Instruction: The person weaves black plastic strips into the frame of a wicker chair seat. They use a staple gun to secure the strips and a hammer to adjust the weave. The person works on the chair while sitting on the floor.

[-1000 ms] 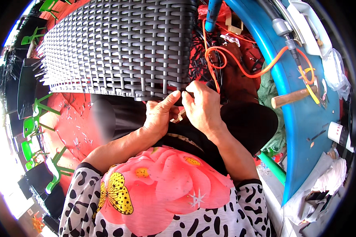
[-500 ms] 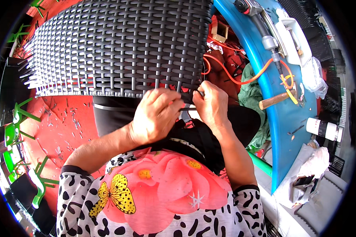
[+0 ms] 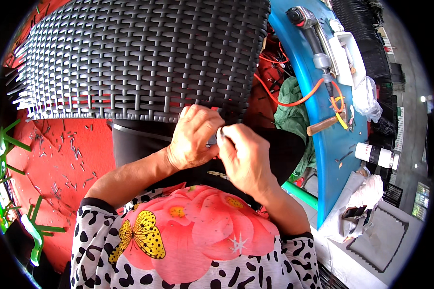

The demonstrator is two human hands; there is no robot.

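Note:
A large dark grey woven wicker panel [image 3: 140, 58] fills the upper left, leaning over my lap. My left hand [image 3: 195, 137] is closed at the panel's lower right edge, its fingers curled over something grey that they mostly hide. Close beside it, my right hand [image 3: 245, 154] is closed too, thumb and forefinger pinching the end of a dark wicker strip [image 3: 221, 134]. How the strip joins the weave is hidden behind my fingers. Loose strand ends stick out along the panel's left edge.
To the right, a blue table [image 3: 330, 159] carries a power tool [image 3: 313, 38] with an orange hose [image 3: 294, 103], a wooden-handled hammer [image 3: 325, 124], a white tray [image 3: 349, 58] and a white bottle [image 3: 377, 156]. Strip offcuts litter the red floor [image 3: 58, 159]. Green-legged stools [image 3: 33, 231] stand left.
My right hand has moved left and down, closer to my left hand, and turned. The left hand has shifted slightly. The whole view has swung a little to the right.

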